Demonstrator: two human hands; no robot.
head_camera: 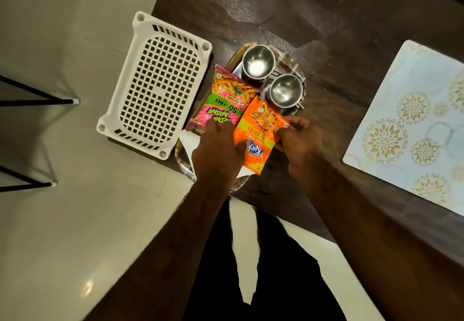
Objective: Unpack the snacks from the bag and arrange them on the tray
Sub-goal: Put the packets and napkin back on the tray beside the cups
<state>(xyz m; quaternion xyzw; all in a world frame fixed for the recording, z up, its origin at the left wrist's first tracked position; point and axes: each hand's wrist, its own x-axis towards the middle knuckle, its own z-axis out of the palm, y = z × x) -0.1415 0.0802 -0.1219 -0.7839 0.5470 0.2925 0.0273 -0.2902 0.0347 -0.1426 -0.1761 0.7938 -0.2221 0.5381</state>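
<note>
The orange foil snack packet point(261, 132) lies on the shiny steel tray point(185, 167), its long axis running from the person toward the two steel mugs point(271, 79), printing upside down. The right hand point(298, 139) pinches its right edge between thumb and fingertips. The left hand point(218, 154) lies fingers together, thumb on the packet's near left corner, fingertips on the pink-and-green snack packet point(226, 99) just beyond.
</note>
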